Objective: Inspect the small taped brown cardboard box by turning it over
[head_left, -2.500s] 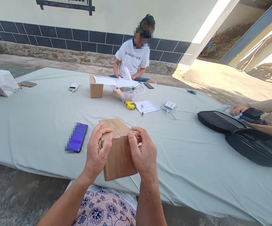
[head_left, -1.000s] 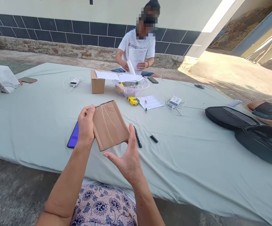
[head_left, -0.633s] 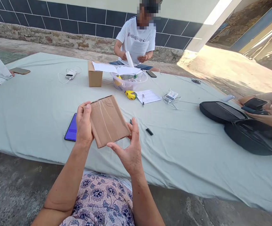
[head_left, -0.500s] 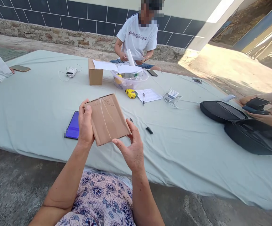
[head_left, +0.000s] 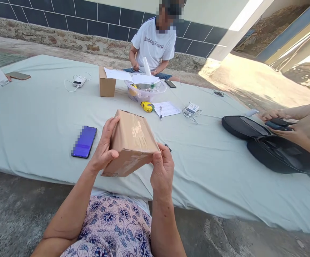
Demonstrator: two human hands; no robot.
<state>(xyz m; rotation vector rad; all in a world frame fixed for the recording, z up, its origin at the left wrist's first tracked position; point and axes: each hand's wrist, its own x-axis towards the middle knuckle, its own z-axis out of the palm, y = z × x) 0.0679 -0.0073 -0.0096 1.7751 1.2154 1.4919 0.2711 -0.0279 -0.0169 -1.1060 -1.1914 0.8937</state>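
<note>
Between my two hands is a brown cardboard box (head_left: pixel 137 132), held tilted above the near part of the table, with shiny clear tape on its top and on the side facing me. My left hand (head_left: pixel 104 146) presses against the box's left side, thumb on the near side. At the right near corner, my right hand (head_left: pixel 163 167) pinches the box with thumb and fingers. A smartphone (head_left: pixel 84 142) with a lit blue screen lies left of my left hand. Partly behind my right hand, a small black object (head_left: pixel 168 147) rests on the cloth.
A pale green cloth (head_left: pixel 37 117) covers the table. Farther back are another cardboard box (head_left: pixel 107 87), a plastic basin (head_left: pixel 146 95) with papers, a yellow tape measure (head_left: pixel 147 106) and a power bank (head_left: pixel 191 108). An open black case (head_left: pixel 283 153) lies right. Other people sit opposite and at the right.
The box has been turned in my hands: a taped top and near side now show instead of one creased flat face. My right hand has shifted to its right corner. The smartphone is less covered.
</note>
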